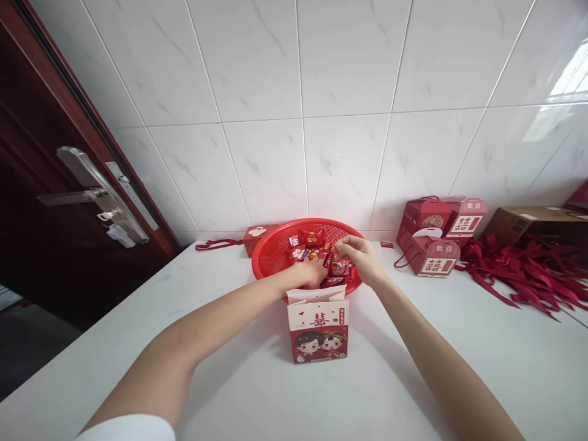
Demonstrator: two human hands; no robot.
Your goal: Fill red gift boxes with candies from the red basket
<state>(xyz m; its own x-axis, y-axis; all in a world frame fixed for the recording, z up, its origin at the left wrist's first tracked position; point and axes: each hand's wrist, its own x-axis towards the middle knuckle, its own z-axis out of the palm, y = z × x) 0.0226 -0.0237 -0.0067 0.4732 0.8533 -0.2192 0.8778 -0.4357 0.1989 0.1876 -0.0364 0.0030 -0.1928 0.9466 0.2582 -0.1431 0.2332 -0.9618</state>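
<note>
A red plastic basket (271,254) holds several red-wrapped candies (312,237) and stands against the tiled wall. My left hand (313,272) is down in it, its fingers apart and touching the wrapped pieces; the fingertips are partly hidden. Over the basket's right side, my right hand (361,254) has its thumb and fingers drawn together in a pinch. Whatever is between them is too small to make out. Directly in front of the basket stands an upright candy box (318,331), red and cream with two cartoon figures, its top flaps open.
Several folded red gift boxes (434,257) stand at the right near the wall. Beside them lie a heap of dark red ribbons (528,275) and a cardboard box (523,217). Left of the basket are a small red box (252,240) and a ribbon (219,244). A door (41,184) is at far left.
</note>
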